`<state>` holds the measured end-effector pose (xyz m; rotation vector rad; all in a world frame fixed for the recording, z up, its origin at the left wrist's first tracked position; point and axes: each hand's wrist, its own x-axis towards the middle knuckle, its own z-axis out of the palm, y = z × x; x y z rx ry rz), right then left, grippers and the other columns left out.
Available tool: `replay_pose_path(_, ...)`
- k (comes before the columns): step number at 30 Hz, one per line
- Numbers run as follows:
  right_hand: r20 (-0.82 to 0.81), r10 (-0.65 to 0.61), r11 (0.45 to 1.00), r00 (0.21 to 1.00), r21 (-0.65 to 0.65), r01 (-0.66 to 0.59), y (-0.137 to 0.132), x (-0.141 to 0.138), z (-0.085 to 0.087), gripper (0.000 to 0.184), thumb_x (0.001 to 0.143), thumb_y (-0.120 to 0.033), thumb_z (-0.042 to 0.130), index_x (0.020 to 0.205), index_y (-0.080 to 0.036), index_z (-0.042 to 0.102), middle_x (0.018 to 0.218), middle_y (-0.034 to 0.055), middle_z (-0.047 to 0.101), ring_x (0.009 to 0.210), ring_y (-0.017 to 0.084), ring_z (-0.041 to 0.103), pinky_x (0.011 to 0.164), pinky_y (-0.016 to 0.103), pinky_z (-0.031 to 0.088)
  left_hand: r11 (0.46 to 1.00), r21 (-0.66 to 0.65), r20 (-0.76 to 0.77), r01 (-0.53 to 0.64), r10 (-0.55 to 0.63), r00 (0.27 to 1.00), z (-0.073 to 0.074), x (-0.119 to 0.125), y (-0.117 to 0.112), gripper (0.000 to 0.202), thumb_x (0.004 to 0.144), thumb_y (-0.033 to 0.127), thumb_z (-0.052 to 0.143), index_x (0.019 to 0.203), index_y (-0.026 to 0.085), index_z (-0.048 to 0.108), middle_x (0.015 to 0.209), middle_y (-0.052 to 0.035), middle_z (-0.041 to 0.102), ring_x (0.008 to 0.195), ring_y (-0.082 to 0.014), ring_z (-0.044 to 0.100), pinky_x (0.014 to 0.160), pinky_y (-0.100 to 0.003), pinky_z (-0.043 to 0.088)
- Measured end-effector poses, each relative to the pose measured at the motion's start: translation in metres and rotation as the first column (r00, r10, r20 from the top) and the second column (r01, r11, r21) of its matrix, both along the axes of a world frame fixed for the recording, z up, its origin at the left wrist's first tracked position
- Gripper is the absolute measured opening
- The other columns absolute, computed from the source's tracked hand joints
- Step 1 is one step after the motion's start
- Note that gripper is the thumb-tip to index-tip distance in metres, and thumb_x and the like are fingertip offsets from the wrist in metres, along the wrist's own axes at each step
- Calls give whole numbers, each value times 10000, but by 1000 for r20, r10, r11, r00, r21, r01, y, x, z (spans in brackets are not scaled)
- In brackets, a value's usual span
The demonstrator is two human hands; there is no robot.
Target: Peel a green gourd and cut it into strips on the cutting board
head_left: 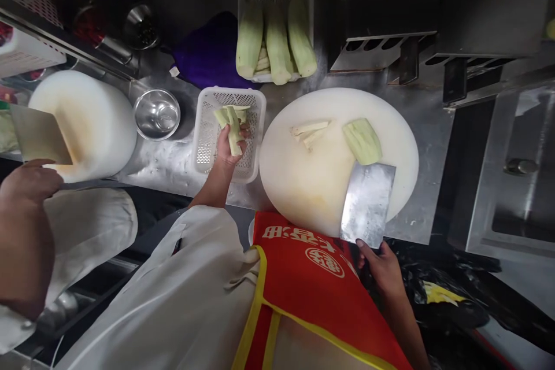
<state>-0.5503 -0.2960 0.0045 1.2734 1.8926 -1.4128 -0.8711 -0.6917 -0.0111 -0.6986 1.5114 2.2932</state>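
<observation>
My left hand [232,143] is closed around several pale green, peeled vegetable pieces [235,127], over a white perforated basket [202,155]. Whether the pieces touch the basket's bottom, I cannot tell. At the lower right, my right hand [379,266] grips a cleaver [368,202], its handle hidden by my fingers. The broad blade lies over the right part of a round white cutting board [299,185]. Just beyond the blade's far edge sits a cut chunk of the same vegetable [363,140]. Thin pale strips [310,130] lie further left on the board.
Behind the board, a container holds large peeled vegetables [277,40]. A steel bowl [156,114] stands left of the basket. At far left, another person's hand [32,179] holds a cleaver [41,134] by a thick white chopping block [99,121]. Knife racks [381,58] line the back right.
</observation>
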Motion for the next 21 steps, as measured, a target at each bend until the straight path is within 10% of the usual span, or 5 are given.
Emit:
replay_pose_path(7, -8, -11, 1000, 1000, 1, 11, -3, 2, 0, 498, 684, -645, 806, 754, -235, 530, 511, -26, 604, 454, 174, 543, 467, 299, 426, 976, 87, 17, -200, 199, 980, -8, -30, -7, 236, 838, 425, 658, 952, 221, 626, 784, -22, 648, 767, -124, 662, 566, -197, 531)
replay_pose_path(21, -10, 21, 1000, 1000, 21, -21, -10, 0, 4, 488, 718, -659, 772, 775, -235, 538, 509, -23, 607, 471, 183, 556, 491, 311, 442, 930, -100, 84, -355, 363, 928, -40, -76, -4, 232, 826, 273, 725, 889, 228, 507, 562, 93, 496, 461, -56, 510, 461, -170, 423)
